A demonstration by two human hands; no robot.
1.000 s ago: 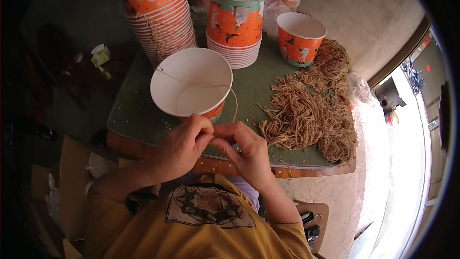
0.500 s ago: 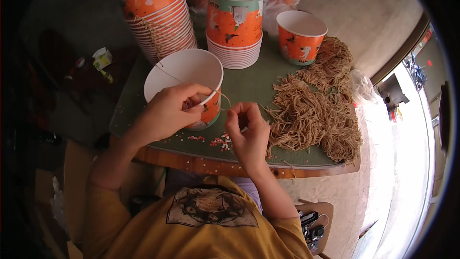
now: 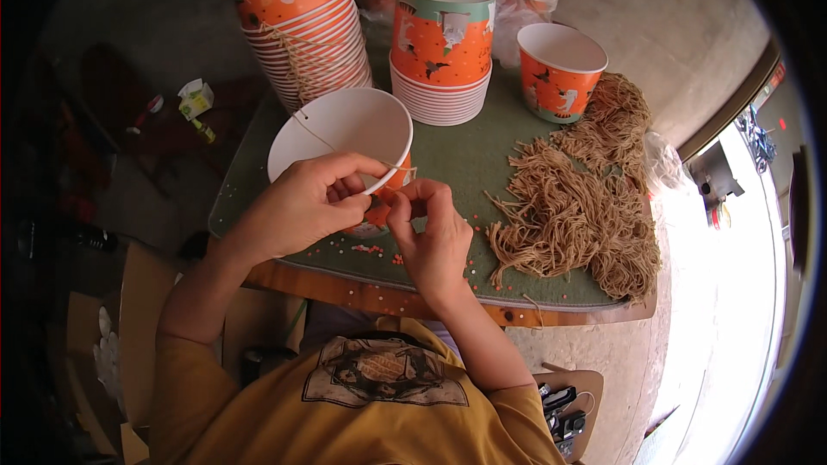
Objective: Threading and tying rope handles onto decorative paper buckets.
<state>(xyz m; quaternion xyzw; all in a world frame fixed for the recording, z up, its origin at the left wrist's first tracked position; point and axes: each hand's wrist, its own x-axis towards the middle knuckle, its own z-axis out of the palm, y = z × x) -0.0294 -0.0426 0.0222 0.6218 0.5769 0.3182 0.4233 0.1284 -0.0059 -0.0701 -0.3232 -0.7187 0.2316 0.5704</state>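
A paper bucket (image 3: pixel 366 125), white inside and orange outside, stands tilted on the table in front of me. My left hand (image 3: pixel 301 202) is closed on its near right rim, thumb outside and fingers inside. A thin twine cord (image 3: pixel 323 138) runs from a small hole in the far left wall across the opening to the rim by my left fingers, ending in a loop there. Just right of the rim, my right hand (image 3: pixel 435 237) is closed in a pinch at the cord's end; the fingertips partly hide it.
Loose tan twine cords (image 3: pixel 568 207) lie heaped at the right. Behind stand an upside-down bucket stack (image 3: pixel 444 43), a tall leaning stack (image 3: pixel 301 26) and a single upright bucket (image 3: pixel 562 69). Small red and white bits (image 3: pixel 370 248) lie scattered near the table's wooden edge (image 3: pixel 345 288).
My right hand has moved left and closer to the bucket rim, bringing the cord's end with it. My left hand keeps its hold on the rim. The whole view has shifted slightly.
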